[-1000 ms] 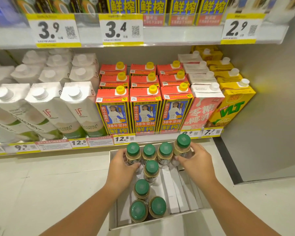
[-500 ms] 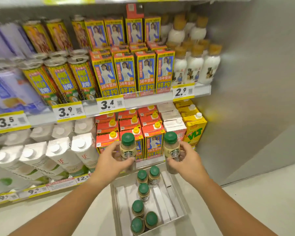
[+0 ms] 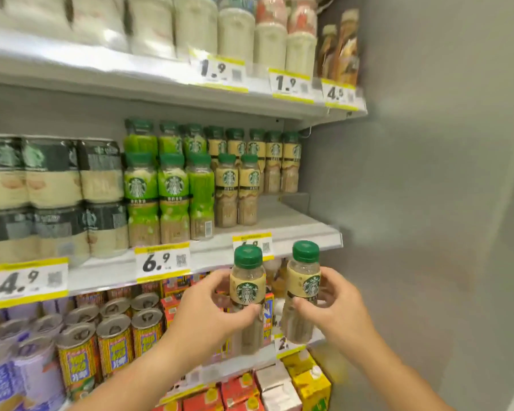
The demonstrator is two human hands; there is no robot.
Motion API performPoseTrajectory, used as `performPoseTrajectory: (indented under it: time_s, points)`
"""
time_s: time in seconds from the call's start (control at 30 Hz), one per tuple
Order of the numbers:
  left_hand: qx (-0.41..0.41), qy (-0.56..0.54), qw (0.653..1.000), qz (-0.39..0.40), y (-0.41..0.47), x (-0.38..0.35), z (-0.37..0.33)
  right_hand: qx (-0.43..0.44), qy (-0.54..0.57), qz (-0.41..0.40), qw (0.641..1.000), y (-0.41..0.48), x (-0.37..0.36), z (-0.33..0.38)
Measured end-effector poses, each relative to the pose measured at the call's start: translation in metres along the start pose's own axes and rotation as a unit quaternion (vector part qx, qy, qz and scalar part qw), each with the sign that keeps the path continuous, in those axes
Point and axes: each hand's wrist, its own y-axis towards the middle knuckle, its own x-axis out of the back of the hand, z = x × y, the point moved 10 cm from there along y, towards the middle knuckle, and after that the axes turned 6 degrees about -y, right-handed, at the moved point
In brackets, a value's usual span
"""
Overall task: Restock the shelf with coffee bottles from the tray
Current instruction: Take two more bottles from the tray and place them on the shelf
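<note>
Both arms reach up; the left hand (image 3: 204, 311) and right hand (image 3: 336, 307) each grip an upright coffee bottle (image 3: 247, 287) just below the shelf (image 3: 294, 225).

Your left hand (image 3: 208, 312) grips one coffee bottle (image 3: 247, 292); your right hand (image 3: 336, 307) grips another bottle (image 3: 304, 289) beside it; above both, the shelf (image 3: 294, 223) carries matching bottles (image 3: 238, 191).

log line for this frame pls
phase: carry to shelf | left hand: holds coffee bottle | right hand: holds second bottle | shelf gap: free
</note>
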Motion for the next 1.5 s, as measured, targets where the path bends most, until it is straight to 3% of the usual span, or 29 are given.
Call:
performPoseTrajectory:
  time_s: [0.13,0.37,0.63,0.93,1.2,1.5]
  points:
    - [-0.038,-0.006,0.999,-0.026,0.056,0.010,-0.072,0.067,0.009,-0.005,0.998,0.051,0.031,0.061]
    - [-0.041,-0.004,0.996,-0.081,0.153,0.000,-0.122,0.095,0.024,-0.017,0.995,0.148,0.065,0.083]
    - [0.018,0.093,0.985,-0.144,0.210,-0.015,-0.090,0.053,0.030,0.005,0.998,0.233,0.058,0.045]
    - [0.076,0.068,0.978,-0.183,0.215,-0.037,-0.036,-0.001,0.057,0.057,0.997,0.250,0.036,-0.004]
    - [0.068,0.101,0.969,-0.215,0.208,-0.046,-0.034,0.014,-0.030,0.150,0.988,0.241,0.020,-0.017]
    - [0.133,0.175,0.947,-0.235,0.199,-0.049,-0.020,0.002,-0.071,0.154,0.986,0.243,0.015,-0.021]
